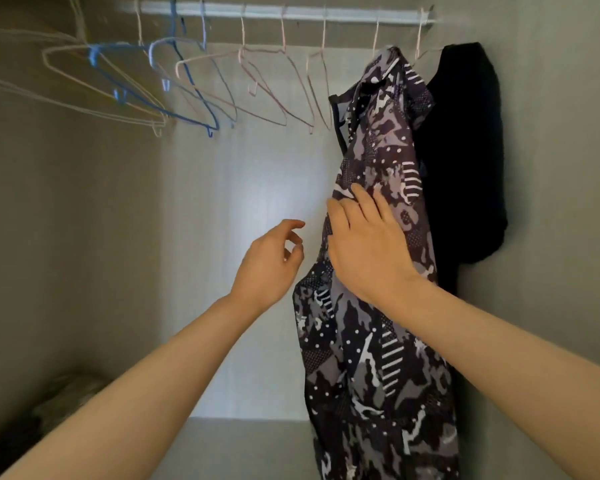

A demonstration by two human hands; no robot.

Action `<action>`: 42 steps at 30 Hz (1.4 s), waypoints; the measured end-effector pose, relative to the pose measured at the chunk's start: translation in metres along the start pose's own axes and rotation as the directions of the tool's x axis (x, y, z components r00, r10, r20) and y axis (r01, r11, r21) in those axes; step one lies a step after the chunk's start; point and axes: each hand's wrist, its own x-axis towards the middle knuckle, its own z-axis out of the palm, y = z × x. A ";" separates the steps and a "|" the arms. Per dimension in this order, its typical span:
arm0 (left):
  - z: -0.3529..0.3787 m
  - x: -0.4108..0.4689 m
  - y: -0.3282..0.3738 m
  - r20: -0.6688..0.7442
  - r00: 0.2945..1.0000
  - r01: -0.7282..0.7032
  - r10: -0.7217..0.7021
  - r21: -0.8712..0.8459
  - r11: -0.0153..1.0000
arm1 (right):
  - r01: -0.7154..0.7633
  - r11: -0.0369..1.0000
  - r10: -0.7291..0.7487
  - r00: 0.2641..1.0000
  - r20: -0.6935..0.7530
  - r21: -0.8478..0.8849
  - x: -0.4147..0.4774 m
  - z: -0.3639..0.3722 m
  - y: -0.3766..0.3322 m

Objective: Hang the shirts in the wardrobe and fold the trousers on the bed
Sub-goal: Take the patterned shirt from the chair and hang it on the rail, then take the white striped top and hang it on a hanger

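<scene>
1. We find the patterned shirt (378,358) hanging from the rail (291,13), right of centre in the frame.
2. Our right hand (364,244) lies flat on the shirt's front at mid frame, fingers straight, grasping nothing.
3. Our left hand (271,261), just left of the shirt, is loosely curled and holds nothing.
4. A black garment (465,150) hangs just right of the shirt.
5. Bare hangers (187,81) line the rail at upper left.

The wardrobe rail (291,12) carries a patterned shirt (378,150) and a black garment (465,150) at its right end. Wire hangers (187,81) hang along the rest.
</scene>
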 end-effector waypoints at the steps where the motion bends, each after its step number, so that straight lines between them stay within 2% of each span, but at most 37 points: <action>1: -0.003 -0.011 -0.001 -0.029 0.999 0.016 -0.014 0.045 0.999 | 0.016 0.999 -0.016 1.000 -0.003 0.032 -0.008 0.002 -0.007; 4: -0.012 -0.046 -0.005 -0.092 0.995 0.055 -0.040 0.174 0.983 | 0.048 0.991 -0.050 0.999 0.011 0.122 -0.033 0.006 -0.030; 8: -0.027 -0.103 -0.013 -0.088 0.996 0.058 -0.026 0.383 0.922 | 0.070 0.961 -0.085 0.995 0.043 0.268 -0.068 0.008 -0.069; 12: -0.047 -0.173 -0.024 -0.099 0.990 0.136 -0.102 0.434 0.890 | 0.088 0.897 -0.127 0.990 0.061 0.434 -0.103 0.004 -0.123; 16: -0.072 -0.253 -0.035 -0.123 0.966 0.259 -0.229 0.468 0.845 | 0.118 0.771 -0.198 0.978 0.060 0.626 -0.143 -0.009 -0.188; 21: -0.106 -0.352 -0.046 -0.180 0.907 0.406 -0.381 0.618 0.673 | 0.162 0.545 -0.352 0.935 0.049 0.823 -0.191 -0.024 -0.263; 24: -0.124 -0.407 -0.050 -0.242 0.834 0.517 -0.496 0.656 0.550 | 0.151 0.423 -0.452 0.890 0.064 0.894 -0.220 -0.036 -0.305; 28: -0.142 -0.473 -0.050 -0.383 0.691 0.686 -0.612 0.614 0.390 | 0.136 0.282 -0.559 0.828 0.047 0.950 -0.253 -0.049 -0.357; 33: -0.163 -0.549 -0.049 -0.528 0.466 0.848 -0.710 0.496 0.188 | 0.100 0.143 -0.695 0.718 0.028 0.985 -0.292 -0.066 -0.422; 37: -0.191 -0.602 -0.053 -0.588 0.317 0.908 -0.744 0.415 0.058 | 0.033 0.044 -0.789 0.614 0.014 0.999 -0.315 -0.089 -0.477; 42: -0.231 -0.660 -0.061 -0.633 0.150 0.948 -0.759 0.310 -0.071 | 0.005 -0.012 -0.866 0.500 -0.013 1.000 -0.331 -0.116 -0.550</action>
